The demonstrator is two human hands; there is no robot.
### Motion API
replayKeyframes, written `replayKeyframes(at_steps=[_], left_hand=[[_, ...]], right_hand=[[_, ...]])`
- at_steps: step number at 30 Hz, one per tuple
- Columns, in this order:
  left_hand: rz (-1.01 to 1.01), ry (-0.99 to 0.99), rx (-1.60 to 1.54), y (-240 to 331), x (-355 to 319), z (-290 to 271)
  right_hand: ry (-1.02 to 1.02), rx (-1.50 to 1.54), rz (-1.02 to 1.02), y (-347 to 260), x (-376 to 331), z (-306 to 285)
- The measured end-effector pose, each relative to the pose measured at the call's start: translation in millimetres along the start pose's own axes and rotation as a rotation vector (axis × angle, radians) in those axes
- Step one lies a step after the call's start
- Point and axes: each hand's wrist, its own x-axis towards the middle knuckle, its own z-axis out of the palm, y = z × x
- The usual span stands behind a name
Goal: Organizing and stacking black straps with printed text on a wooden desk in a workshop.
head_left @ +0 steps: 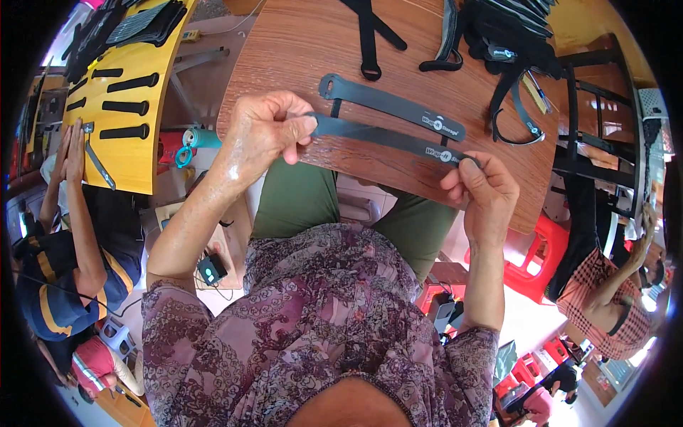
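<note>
A dark grey strap with a pale printed mark is stretched between my two hands over the near edge of the brown table. My left hand pinches its left end between thumb and fingers. At its other end, my right hand grips the strap close to the print. Just beyond lies a second grey strap, with a rounded, slotted end at the left. Short black strips show between the two straps. What is under my fingertips is hidden.
Black straps lie crossed at the table's far side. A heap of black straps sits far right, beside a curled strap. A yellow table with straps and a co-worker's hands stands left; a red stool is at right.
</note>
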Motion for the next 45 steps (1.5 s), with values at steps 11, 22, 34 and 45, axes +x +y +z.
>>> replayKeyframes(at_steps=[11,22,34,45], left_hand=[[-0.06,0.068,0.084,15.6,32.9,2.4],[-0.143,0.108,0.21,19.8,43.8,1.7],[-0.147,0.081,0.126,17.8,52.4,-0.5],[-0.165,0.098,0.233,18.7,53.8,0.1]], right_hand=[[0.076,-0.168,0.051,-2.1,19.3,-6.2],[0.058,-0.227,0.042,-4.0,30.4,-10.5],[0.072,-0.302,0.013,0.3,36.8,-7.9],[0.054,-0.394,0.002,5.1,41.9,-6.5]])
